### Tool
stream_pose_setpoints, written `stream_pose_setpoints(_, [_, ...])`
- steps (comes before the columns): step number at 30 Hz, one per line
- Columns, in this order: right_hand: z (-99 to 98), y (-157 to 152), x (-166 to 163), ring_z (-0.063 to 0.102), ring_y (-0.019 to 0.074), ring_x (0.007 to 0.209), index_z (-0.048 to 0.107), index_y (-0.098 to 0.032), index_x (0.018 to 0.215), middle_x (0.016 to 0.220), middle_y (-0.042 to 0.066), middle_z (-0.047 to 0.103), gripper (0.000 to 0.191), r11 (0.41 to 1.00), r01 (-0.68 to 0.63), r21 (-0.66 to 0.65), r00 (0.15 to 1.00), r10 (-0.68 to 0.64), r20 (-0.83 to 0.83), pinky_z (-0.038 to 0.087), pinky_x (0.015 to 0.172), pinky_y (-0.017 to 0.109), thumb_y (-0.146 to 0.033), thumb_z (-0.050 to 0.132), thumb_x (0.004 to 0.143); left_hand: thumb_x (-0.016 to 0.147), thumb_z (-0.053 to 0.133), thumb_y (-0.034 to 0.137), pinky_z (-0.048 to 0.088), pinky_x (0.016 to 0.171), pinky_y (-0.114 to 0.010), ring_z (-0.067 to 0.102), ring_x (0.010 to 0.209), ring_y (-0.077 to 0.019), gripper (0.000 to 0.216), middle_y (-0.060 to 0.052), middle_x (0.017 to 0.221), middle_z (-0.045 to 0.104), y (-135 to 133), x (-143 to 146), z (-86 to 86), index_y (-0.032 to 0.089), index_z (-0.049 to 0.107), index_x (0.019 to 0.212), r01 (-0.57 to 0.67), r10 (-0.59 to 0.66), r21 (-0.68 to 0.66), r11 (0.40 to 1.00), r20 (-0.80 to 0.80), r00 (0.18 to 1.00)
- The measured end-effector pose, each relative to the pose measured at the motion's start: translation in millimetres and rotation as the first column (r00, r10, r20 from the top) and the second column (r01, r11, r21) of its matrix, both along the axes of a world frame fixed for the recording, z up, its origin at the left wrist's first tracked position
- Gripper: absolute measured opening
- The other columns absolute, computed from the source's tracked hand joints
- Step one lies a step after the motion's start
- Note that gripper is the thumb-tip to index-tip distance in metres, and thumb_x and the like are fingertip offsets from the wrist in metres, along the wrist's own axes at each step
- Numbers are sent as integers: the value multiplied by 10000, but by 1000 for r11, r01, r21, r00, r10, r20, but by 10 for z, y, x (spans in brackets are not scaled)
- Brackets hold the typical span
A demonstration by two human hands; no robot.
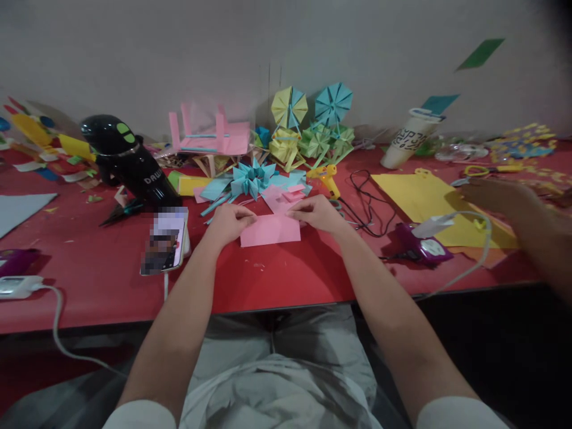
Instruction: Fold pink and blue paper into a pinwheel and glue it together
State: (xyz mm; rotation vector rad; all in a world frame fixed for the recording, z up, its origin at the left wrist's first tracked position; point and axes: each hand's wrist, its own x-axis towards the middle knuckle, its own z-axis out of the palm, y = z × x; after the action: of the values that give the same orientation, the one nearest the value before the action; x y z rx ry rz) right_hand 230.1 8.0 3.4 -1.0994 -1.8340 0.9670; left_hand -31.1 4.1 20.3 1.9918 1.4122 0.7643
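The pink paper (pixel 270 230) lies flat on the red tabletop (pixel 286 280), directly in front of the person, between the two hands. It looks like a sheet folded once into a long rectangle, with clean straight edges; I judge that only the first fold is made and most of the folding is left. The left hand (pixel 229 221) rests on the left upper corner of the paper, fingers curled down and pressing it. The right hand (pixel 318 213) pinches the upper right edge with closed fingertips, as if to make a crease there.

Just behind the paper are more pink pieces (pixel 286 196) and a blue folded star (pixel 251 177). Further back stand finished paper fans (pixel 313 128) in yellow, blue and green. A phone (pixel 164 241) leans to the left of the paper. At the right edge another person's hand (pixel 496 196) hovers above a yellow sheet (pixel 429 199).
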Motion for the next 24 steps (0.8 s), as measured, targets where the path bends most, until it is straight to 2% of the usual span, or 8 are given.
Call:
stream_pose_setpoints(5, [1,13,12,629,173,691,767,-183,757,734,42,728,208,998,40,57,999,-40,11,512,679,318,-387,728,745,768,701,275,557,805,-342,715,832,-223,183,-84,894,791,-14,-23,25,156,796,871,5,3,-86,996,99,995])
stream_pose_setpoints(9, [-8,35,31,627,176,739,756,-177,802,801,55,731,254,993,96,70,995,-95,-21,506,724,326,-424,710,767,768,696,251,555,808,-347,712,849,-224,183,-81,905,791,-3,-40,12,152,795,886,21,-1,-131,991,151,989])
stream_pose_setpoints(15, [-21,87,-18,650,186,864,644,-186,1131,963,83,710,545,973,205,-109,951,-224,-211,538,779,331,-537,748,727,779,709,258,549,813,-357,703,838,-223,161,-79,880,779,43,-32,-37,155,787,875,-107,117,-48,993,288,951])
stream_pose_setpoints(17, [7,79,-30,656,194,883,640,-184,1071,970,96,701,552,955,286,-81,924,-297,-242,545,785,336,-579,754,703,781,711,270,547,818,-350,701,842,-221,156,-74,876,775,61,-25,-50,152,778,858,-134,135,-26,991,320,938])
stream_pose_setpoints(20, [157,-62,17,665,198,835,662,-187,926,897,96,700,481,927,371,58,909,-349,-229,545,771,350,-640,673,766,783,691,259,549,806,-335,697,850,-217,144,-66,866,774,67,-8,-55,151,766,842,-153,152,-20,988,319,935])
stream_pose_setpoints(21, [238,-147,60,667,205,827,675,-198,904,872,91,702,467,928,357,106,925,-336,-175,544,750,354,-652,620,810,784,683,258,550,804,-334,696,851,-216,146,-66,864,775,64,-1,-55,151,764,842,-149,148,-20,989,313,938])
stream_pose_setpoints(22, [331,-245,119,676,218,863,691,-226,922,906,86,713,439,964,234,126,972,-230,-42,546,747,356,-645,595,838,786,676,261,550,807,-336,696,852,-216,151,-67,866,776,60,7,-56,151,763,844,-140,139,-19,990,304,942])
stream_pose_setpoints(24, [540,-447,287,686,226,916,711,-294,910,944,65,724,345,988,77,132,986,-95,137,548,735,340,-616,602,856,788,671,268,549,816,-343,698,852,-217,160,-74,878,776,53,25,-59,150,763,846,-120,121,-21,993,287,950])
